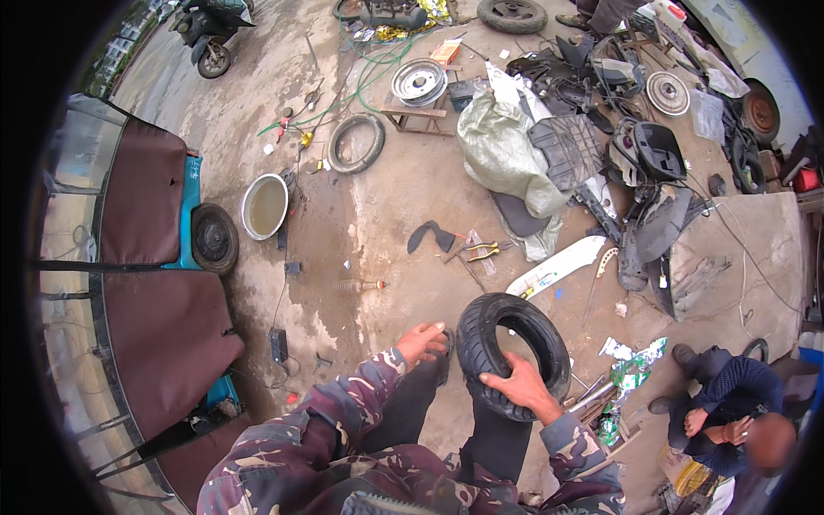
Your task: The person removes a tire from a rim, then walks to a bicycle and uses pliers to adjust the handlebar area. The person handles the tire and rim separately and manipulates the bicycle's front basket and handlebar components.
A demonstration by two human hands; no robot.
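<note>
My right hand grips the near left wall of a black scooter tire, held tilted above the ground in front of my legs, its fingers inside the ring. My left hand is just left of the tire, apart from it, fingers loosely apart with nothing in them. Beyond the tire lie a white curved panel, yellow-handled pliers and a plastic bottle.
A person sits at the lower right. An enclosed vehicle lines the left, beside a basin of water. A wheel rim on a stool, a sack, scooter parts, cables and a parked scooter stand or lie behind.
</note>
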